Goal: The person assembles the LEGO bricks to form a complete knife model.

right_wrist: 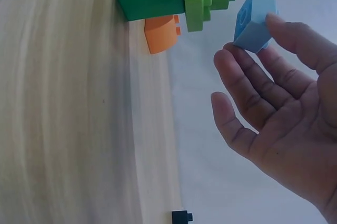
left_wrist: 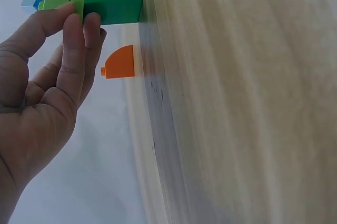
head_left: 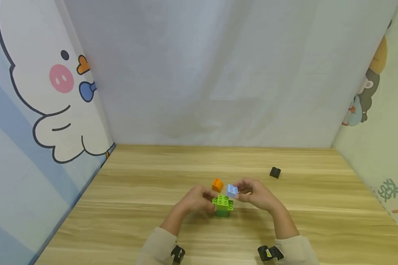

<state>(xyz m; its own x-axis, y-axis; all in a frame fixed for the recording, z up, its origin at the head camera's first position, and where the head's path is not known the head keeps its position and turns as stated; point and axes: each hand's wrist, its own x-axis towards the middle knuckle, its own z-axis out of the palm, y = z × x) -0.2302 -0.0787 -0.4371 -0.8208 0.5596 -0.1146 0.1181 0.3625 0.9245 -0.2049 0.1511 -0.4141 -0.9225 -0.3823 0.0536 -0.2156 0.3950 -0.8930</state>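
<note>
Left hand [head_left: 195, 200] gripping green stack [head_left: 223, 205], right hand [head_left: 257, 194] pinching blue brick [head_left: 232, 190], orange brick [head_left: 217, 184] behind

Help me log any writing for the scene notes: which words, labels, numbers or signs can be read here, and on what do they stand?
No text reads whole in any view.
Right wall panel: printed coloured characters, cut off by the picture's edge, not readable.
Light blue brick, green bricks, orange brick, black piece: no lettering that can be made out.
Left wall panel: a cartoon drawing only, no words.
</note>
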